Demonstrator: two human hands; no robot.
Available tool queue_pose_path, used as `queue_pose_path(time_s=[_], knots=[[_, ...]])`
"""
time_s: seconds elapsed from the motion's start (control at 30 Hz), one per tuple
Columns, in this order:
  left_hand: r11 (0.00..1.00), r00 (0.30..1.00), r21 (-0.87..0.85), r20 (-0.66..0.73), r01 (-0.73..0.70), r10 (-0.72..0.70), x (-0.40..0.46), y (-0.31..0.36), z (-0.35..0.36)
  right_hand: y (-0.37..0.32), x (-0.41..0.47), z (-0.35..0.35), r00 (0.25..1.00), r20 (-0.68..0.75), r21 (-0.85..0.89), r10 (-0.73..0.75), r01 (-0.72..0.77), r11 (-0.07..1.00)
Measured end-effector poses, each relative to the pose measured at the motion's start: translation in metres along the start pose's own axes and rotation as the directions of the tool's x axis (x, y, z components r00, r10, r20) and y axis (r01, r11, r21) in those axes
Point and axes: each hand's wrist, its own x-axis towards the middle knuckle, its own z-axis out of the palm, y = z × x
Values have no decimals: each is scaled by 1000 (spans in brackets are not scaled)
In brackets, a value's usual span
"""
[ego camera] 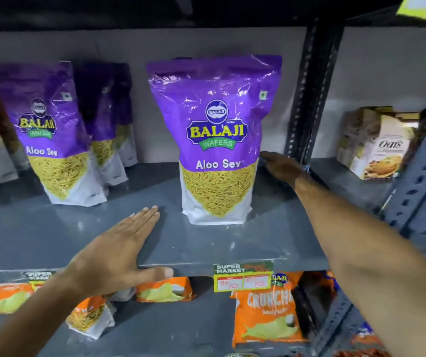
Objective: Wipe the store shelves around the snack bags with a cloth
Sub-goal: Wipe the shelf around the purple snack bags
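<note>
Purple Aloo Sev bags on grey metal shelf: four counted. One upright at centre, glossy crinkled film, clear lower window showing thin yellow strands, white base. One front-left, same print, tilted slightly. Two more behind it, in shadow, partly hidden. Further pouches at far left edge, blurred, count not possible.

Left hand: flat, palm down on bare shelf surface left of centre bag, fingers together and extended, thumb over front lip. Released, nothing held.

Right hand: reaching deep beside right edge of centre bag, fingers extended toward its back corner, near black perforated upright. Cloth not visible anywhere; whether anything lies under this hand cannot be told. Grip reads as unclenched.

One oats carton in neighbouring bay, matte cardboard, rectangular. One yellow-green price tag on shelf lip. Lower shelf: orange snack packs, at least three, flat and crumpled.
</note>
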Motion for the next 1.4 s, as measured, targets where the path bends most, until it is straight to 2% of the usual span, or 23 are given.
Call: queue_pose_path(time_s=[0.23, 0.33, 0.4, 0.6, 0.8, 0.97, 1.1, 1.17, 1.27, 1.4], knots=[[1000, 1000, 12, -6, -13, 13, 1, -1, 1, -50, -75, -21, 998, -53, -22, 46, -47, 999], [999, 999, 4, -8, -34, 34, 1, -1, 0, -59, -110, -23, 985, -155, 69, 81, -71, 995], [999, 999, -5, -10, -45, 45, 1, 0, 0, -62, -134, -24, 978, -173, 96, 120, -105, 990], [998, 998, -6, 3, -58, 58, -1, 3, -2, -82, -197, -25, 986, -106, -44, 128, -133, 990], [999, 999, -11, 9, -50, 50, 0, 0, 0, -102, -242, -19, 981, -121, -195, 153, -175, 965], [999, 999, -10, 15, -46, 46, -1, 2, -2, -123, -272, -7, 976, -146, -158, 160, -183, 970], [999, 999, -21, 25, -41, 42, -2, 3, -3, -140, -294, 0, 981, -143, -196, 132, -159, 968], [999, 999, -20, 29, -42, 43, -3, 4, -4, -144, -305, -2, 983, -144, -134, 115, -135, 982], [999, 999, -15, 21, -46, 47, -4, 5, -5, -138, -320, -1, 957, -239, 9, 166, -169, 986], [999, 999, -2, 17, -49, 49, -3, 4, -4, -140, -322, 12, 883, -389, -153, 264, -344, 926]])
